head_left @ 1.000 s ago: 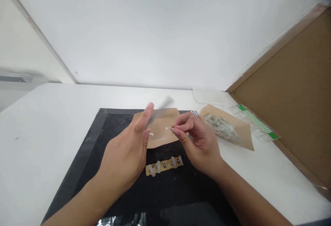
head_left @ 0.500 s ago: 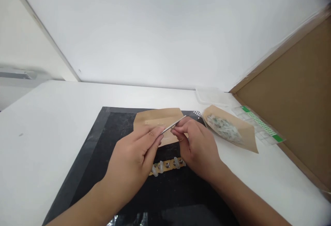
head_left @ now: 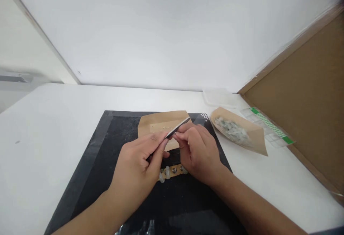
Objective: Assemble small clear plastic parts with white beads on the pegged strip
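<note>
Between the fingertips of my left hand is the lower end of a thin dark strip with a pale edge, slanting up to the right. My right hand is closed beside the strip, its thumb and forefinger pinched at the strip's near side; what they hold is too small to make out. Behind the hands lies a brown paper piece on the black mat. Below the fingers, a tan strip bears several shiny metal studs and clear pieces, its right end partly hidden by my right hand.
At the right, a brown paper tray holds many translucent pieces. Beyond it lies a clear plastic case with a green-marked strip, near a cardboard wall. A clear lid or tray sits at the table's back.
The dark strip has tilted, showing more of its dark face. My right hand has moved slightly left and now covers more of the tan strip's right end. The view has shifted a little.
</note>
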{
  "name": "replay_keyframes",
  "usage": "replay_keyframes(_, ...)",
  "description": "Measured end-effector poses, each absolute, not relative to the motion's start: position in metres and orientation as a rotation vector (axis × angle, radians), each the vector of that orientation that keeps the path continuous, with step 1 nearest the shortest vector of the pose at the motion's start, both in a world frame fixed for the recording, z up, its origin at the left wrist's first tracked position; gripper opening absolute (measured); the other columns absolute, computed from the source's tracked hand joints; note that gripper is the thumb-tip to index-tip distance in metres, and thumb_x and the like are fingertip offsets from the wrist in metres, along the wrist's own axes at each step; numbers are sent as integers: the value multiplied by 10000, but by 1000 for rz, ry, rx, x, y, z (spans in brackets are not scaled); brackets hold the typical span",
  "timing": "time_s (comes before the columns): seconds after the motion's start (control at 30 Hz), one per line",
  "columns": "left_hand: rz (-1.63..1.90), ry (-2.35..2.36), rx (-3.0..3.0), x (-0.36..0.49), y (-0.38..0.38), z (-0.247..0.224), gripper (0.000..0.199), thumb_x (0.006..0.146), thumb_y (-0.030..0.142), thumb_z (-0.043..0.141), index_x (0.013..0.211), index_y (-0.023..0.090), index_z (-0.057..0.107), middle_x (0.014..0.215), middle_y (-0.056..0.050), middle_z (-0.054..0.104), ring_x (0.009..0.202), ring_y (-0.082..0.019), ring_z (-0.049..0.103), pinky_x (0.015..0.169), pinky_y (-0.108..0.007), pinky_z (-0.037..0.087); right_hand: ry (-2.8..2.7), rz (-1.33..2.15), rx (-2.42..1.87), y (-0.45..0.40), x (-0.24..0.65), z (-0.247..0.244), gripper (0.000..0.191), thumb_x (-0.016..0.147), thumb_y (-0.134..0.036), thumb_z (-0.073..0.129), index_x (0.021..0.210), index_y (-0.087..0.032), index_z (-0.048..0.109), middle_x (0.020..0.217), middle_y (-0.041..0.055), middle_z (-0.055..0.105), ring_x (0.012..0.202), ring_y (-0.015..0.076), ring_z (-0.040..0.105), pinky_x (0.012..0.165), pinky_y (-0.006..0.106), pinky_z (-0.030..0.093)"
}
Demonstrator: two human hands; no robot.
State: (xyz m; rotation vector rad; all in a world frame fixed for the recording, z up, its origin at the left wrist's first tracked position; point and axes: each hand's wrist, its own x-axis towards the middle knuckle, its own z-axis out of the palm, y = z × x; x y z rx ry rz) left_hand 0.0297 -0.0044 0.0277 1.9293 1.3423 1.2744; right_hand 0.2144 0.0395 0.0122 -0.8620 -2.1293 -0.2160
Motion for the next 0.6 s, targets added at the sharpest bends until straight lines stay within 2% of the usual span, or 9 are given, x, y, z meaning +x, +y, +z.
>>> replay_keyframes(0.17, 1384, 1323, 1997, 31, -6, 27, 254, 1020, 157, 624, 1183, 229, 806, 801, 20, 781, 671, -83, 748, 686, -153, 583, -2010, -215, -854, 41, 211, 11, 192, 987, -65, 590, 927, -228, 511, 873, 51, 691, 773, 190, 637, 695, 331, 492)
replay_keyframes(0.3, 1394, 1351, 1972, 32, -8, 30, 248, 1007, 151, 645, 1175, 227, 809, 763, 38, 786, 624, -75, 730, 638, -148, 562, -1921, -222, -871, 42, 208, 9, 166, 993, -84, 602, 951, -230, 536, 886, 44, 704, 806, 193, 678, 720, 336, 514)
replay_keyframes(0.47, 1379, 1398, 1937, 32, -8, 28, 216, 1004, 177, 655, 1135, 215, 823, 660, 68, 745, 551, -63, 685, 570, -152, 515, -1982, -205, -791, 41, 205, 7, 188, 982, -65, 613, 928, -221, 525, 854, 37, 703, 800, 184, 679, 706, 328, 493)
replay_keyframes(0.6, 1348, 1394, 1909, 31, -9, 27, 218, 1018, 197, 641, 1133, 217, 824, 623, 80, 714, 532, -60, 667, 575, -162, 511, -1935, -247, -811, 44, 205, 9, 203, 984, -65, 615, 913, -229, 519, 852, 27, 710, 767, 176, 671, 689, 332, 466)
